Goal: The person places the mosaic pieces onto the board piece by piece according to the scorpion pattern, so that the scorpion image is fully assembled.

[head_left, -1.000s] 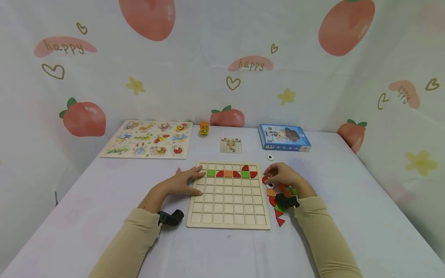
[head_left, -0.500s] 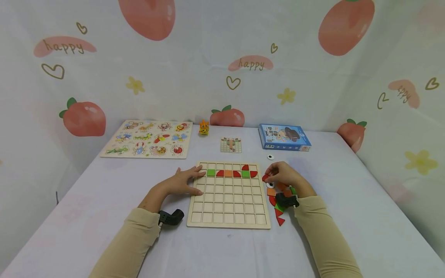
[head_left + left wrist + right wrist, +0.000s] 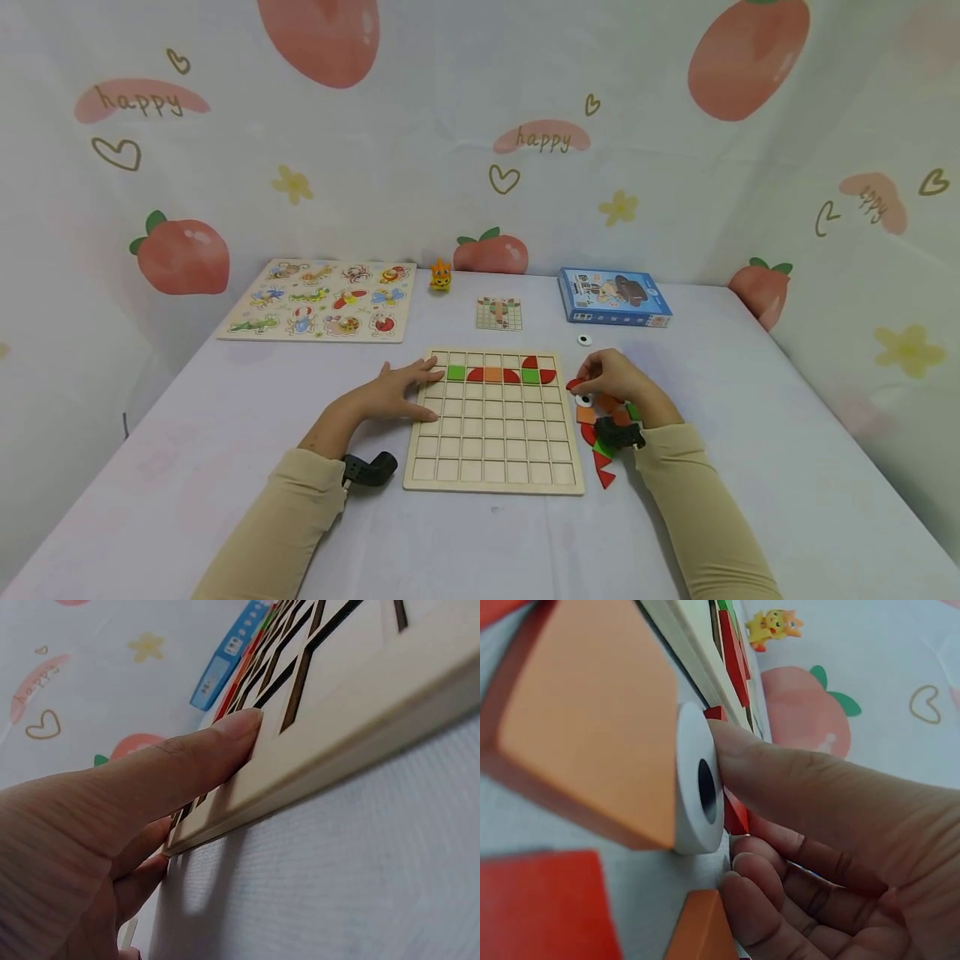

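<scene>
A wooden grid board (image 3: pixel 491 487) lies in the middle of the table, with red, green and orange pieces set in its upper rows. My left hand (image 3: pixel 390 392) rests on the board's left edge, fingers spread; in the left wrist view the thumb (image 3: pixel 187 761) lies on the frame. Beyond the right edge, my right hand (image 3: pixel 611 377) pinches a small red block (image 3: pixel 574 384) with a rounded side. In the right wrist view the thumb hides much of this red block (image 3: pixel 736 814), and a white disc with a black dot (image 3: pixel 697 784) sits right beside it.
Loose orange, red and green blocks (image 3: pixel 606 479) lie under and below the right wrist. Behind the board are a pattern card (image 3: pixel 498 314), another eye disc (image 3: pixel 584 340), a blue box (image 3: pixel 615 297), an orange toy figure (image 3: pixel 440 277) and an insect puzzle board (image 3: pixel 318 302).
The red block has tipped slightly between the right fingers and shows a narrower face. The left hand and the board have stayed in place.
</scene>
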`<state>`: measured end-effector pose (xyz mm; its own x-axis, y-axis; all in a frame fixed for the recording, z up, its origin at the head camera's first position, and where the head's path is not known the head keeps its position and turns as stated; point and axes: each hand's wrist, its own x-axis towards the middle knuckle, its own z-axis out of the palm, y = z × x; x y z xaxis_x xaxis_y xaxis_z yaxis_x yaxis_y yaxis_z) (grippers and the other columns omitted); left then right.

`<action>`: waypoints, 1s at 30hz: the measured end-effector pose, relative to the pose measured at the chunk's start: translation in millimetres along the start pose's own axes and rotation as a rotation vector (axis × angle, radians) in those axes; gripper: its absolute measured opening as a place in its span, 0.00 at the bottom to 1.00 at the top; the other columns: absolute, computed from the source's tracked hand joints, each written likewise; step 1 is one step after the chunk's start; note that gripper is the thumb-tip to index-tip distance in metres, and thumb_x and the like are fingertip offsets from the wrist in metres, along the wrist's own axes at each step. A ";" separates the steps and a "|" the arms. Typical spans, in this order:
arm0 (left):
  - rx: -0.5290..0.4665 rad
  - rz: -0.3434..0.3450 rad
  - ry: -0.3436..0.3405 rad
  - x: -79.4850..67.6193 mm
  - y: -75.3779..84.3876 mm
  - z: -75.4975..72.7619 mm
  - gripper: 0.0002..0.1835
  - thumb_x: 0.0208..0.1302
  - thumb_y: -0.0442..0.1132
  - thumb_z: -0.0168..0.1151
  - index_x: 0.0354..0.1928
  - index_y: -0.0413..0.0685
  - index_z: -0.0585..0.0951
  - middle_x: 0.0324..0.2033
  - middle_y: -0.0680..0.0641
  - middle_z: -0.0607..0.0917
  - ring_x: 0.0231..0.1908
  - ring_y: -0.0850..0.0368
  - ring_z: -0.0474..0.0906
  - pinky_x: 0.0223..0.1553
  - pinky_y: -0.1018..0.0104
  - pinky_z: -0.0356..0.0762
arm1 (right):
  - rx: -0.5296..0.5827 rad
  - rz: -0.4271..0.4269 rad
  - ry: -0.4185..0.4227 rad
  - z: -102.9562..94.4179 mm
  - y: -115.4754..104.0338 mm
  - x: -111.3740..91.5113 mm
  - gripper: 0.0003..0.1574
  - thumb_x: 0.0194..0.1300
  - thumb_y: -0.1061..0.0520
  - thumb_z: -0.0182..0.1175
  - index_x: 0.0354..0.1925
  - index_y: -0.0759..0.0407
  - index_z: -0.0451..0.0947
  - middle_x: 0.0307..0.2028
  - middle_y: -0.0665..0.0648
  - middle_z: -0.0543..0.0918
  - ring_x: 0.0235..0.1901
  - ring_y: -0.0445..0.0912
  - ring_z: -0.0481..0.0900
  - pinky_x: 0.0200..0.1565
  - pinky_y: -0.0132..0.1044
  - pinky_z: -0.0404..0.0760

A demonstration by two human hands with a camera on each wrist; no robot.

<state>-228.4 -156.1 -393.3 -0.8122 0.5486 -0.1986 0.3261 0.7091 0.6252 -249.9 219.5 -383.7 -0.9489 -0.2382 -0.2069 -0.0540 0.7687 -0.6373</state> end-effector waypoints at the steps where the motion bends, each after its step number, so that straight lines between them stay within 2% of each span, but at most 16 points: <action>1: 0.002 0.001 0.001 0.1 -0.1 -0.1 0.41 0.52 0.54 0.68 0.68 0.52 0.64 0.73 0.46 0.51 0.73 0.45 0.41 0.67 0.39 0.21 | -0.002 -0.002 -0.001 -0.3 0.1 -0.2 0.14 0.52 0.58 0.69 0.33 0.66 0.76 0.27 0.56 0.77 0.27 0.44 0.71 0.30 0.31 0.73; 7: 0.011 -0.001 0.002 -0.1 0.0 -0.9 0.42 0.52 0.54 0.68 0.68 0.52 0.64 0.73 0.46 0.51 0.73 0.45 0.42 0.67 0.39 0.21 | -0.009 -0.014 0.003 -0.9 -0.4 -0.6 0.14 0.52 0.59 0.69 0.34 0.67 0.77 0.28 0.57 0.79 0.28 0.45 0.72 0.32 0.32 0.75; 15: 0.001 -0.006 0.001 1.7 -0.7 -0.6 0.42 0.52 0.54 0.68 0.68 0.53 0.64 0.73 0.46 0.51 0.73 0.46 0.41 0.67 0.40 0.20 | -0.009 0.021 0.022 -2.4 -1.4 -1.0 0.16 0.53 0.59 0.69 0.38 0.67 0.78 0.30 0.57 0.79 0.30 0.45 0.73 0.34 0.31 0.75; 30: 0.020 0.004 0.004 -0.3 0.3 -0.1 0.41 0.52 0.54 0.68 0.68 0.52 0.64 0.73 0.45 0.51 0.72 0.44 0.42 0.68 0.40 0.22 | 0.015 -0.080 -0.011 -3.9 2.7 -4.0 0.14 0.53 0.62 0.68 0.36 0.71 0.78 0.27 0.56 0.78 0.27 0.43 0.71 0.32 0.32 0.74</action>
<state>-228.1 -156.1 -393.0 -0.8128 0.5497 -0.1927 0.3391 0.7156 0.6107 -247.5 224.8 -381.8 -0.9382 -0.3055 -0.1628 -0.1251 0.7378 -0.6633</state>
